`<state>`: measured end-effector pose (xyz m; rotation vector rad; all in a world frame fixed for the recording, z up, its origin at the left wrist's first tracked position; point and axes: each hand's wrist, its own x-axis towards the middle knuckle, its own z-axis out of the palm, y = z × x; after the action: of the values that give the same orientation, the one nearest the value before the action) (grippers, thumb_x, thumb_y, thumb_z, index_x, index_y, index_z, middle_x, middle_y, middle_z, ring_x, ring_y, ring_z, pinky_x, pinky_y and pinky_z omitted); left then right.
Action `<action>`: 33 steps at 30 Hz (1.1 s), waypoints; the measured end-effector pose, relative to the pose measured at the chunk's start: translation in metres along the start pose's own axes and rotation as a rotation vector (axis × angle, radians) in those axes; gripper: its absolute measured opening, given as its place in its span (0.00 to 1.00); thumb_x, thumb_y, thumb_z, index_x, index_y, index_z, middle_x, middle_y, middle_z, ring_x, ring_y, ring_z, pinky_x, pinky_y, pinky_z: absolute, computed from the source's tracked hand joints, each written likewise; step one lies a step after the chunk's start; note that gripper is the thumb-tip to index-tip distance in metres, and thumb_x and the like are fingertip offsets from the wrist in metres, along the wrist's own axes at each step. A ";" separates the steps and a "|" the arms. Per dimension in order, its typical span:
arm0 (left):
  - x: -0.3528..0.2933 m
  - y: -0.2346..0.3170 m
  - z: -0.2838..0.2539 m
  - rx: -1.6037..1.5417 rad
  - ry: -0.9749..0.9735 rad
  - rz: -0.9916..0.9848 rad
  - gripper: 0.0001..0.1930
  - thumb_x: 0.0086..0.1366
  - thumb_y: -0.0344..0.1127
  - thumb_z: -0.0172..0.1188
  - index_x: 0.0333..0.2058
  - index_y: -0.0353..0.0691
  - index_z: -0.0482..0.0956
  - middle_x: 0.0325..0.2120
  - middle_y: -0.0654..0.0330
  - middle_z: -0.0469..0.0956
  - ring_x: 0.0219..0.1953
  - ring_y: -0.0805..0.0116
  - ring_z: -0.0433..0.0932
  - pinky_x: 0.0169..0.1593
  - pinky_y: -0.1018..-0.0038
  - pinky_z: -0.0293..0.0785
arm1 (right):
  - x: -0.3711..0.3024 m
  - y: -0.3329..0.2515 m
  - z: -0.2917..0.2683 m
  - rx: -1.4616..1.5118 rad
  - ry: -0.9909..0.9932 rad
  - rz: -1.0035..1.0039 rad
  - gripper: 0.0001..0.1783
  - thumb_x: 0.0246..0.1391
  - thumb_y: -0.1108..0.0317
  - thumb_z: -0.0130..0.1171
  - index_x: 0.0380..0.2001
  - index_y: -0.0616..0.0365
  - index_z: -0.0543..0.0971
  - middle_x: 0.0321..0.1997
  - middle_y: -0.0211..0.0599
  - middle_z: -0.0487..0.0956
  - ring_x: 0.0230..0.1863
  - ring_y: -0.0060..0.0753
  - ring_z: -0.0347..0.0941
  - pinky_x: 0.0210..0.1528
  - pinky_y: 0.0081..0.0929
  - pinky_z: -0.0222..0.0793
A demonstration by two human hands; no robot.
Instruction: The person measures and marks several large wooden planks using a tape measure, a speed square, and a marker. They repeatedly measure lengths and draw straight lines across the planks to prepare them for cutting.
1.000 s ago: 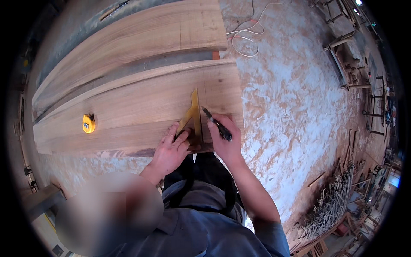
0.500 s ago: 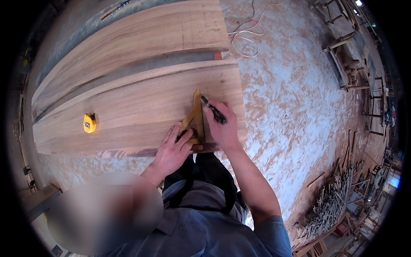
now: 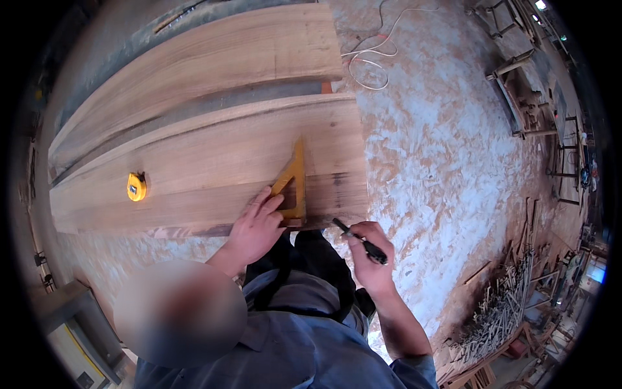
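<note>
My left hand (image 3: 254, 227) holds a yellow triangular square (image 3: 300, 188) against the near edge of a wooden board (image 3: 214, 168); its fingers press on the square's left leg, and the tip points away from me. In my right hand (image 3: 372, 259) is a slim black pen-like tool (image 3: 343, 227), pinched between the fingers, with its tip near the board's front right corner. Nothing shows the tool touching the wood. Left of the square, a yellow tape measure (image 3: 137, 186) lies on the board.
A second wooden board (image 3: 214, 55) lies beyond the first, with a gap between them. A pale cable (image 3: 369, 68) coils on the paint-smeared floor (image 3: 440, 168). Thin sticks (image 3: 492, 324) are piled at the lower right, and a grey machine or cabinet (image 3: 81, 330) stands lower left.
My right hand has drawn back from the square's far tip toward me and to the right, past the board's front edge, carrying the pen-like tool. The left hand and square have barely moved.
</note>
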<state>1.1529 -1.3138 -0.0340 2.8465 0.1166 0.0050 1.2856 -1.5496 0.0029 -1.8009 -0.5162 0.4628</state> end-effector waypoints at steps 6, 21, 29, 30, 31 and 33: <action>0.036 -0.054 -0.073 -0.520 0.314 -0.337 0.15 0.64 0.31 0.60 0.49 0.36 0.76 0.41 0.46 0.81 0.46 0.44 0.81 0.49 0.55 0.76 | 0.001 -0.004 -0.020 0.196 0.234 0.245 0.07 0.62 0.76 0.59 0.40 0.70 0.80 0.39 0.40 0.79 0.39 0.27 0.77 0.44 0.22 0.70; 0.195 -0.154 -0.051 -0.182 -0.117 -0.227 0.17 0.67 0.38 0.59 0.53 0.40 0.77 0.47 0.50 0.80 0.52 0.47 0.76 0.56 0.59 0.73 | -0.010 0.008 0.015 0.246 0.298 0.369 0.10 0.65 0.71 0.58 0.42 0.69 0.79 0.40 0.39 0.82 0.42 0.26 0.79 0.50 0.23 0.72; 0.202 -0.158 -0.038 -0.211 -0.188 -0.170 0.21 0.63 0.37 0.64 0.55 0.42 0.76 0.50 0.50 0.79 0.53 0.46 0.76 0.55 0.59 0.74 | 0.006 0.005 0.021 0.293 0.348 0.390 0.10 0.65 0.72 0.56 0.44 0.71 0.78 0.41 0.42 0.82 0.44 0.28 0.80 0.51 0.24 0.72; 0.201 -0.159 -0.037 -0.218 -0.177 -0.152 0.21 0.63 0.37 0.64 0.54 0.42 0.76 0.49 0.50 0.79 0.52 0.46 0.77 0.55 0.59 0.74 | 0.008 0.004 0.021 0.287 0.340 0.387 0.10 0.66 0.72 0.56 0.44 0.70 0.78 0.41 0.41 0.82 0.44 0.28 0.80 0.51 0.24 0.72; 0.201 -0.162 -0.035 -0.225 -0.164 -0.135 0.20 0.63 0.36 0.64 0.54 0.42 0.76 0.49 0.50 0.79 0.52 0.46 0.77 0.55 0.59 0.74 | 0.011 0.004 0.021 0.280 0.331 0.383 0.10 0.66 0.72 0.56 0.44 0.70 0.78 0.41 0.41 0.82 0.44 0.28 0.80 0.51 0.23 0.72; 0.201 -0.164 -0.035 -0.243 -0.154 -0.120 0.20 0.62 0.35 0.64 0.53 0.42 0.77 0.47 0.50 0.80 0.51 0.45 0.77 0.54 0.60 0.74 | 0.018 0.002 0.022 0.270 0.317 0.374 0.10 0.66 0.72 0.56 0.44 0.70 0.78 0.41 0.41 0.83 0.44 0.27 0.80 0.51 0.23 0.72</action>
<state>1.3401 -1.1311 -0.0499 2.5816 0.2364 -0.2105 1.2884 -1.5229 -0.0060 -1.6665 0.1044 0.4635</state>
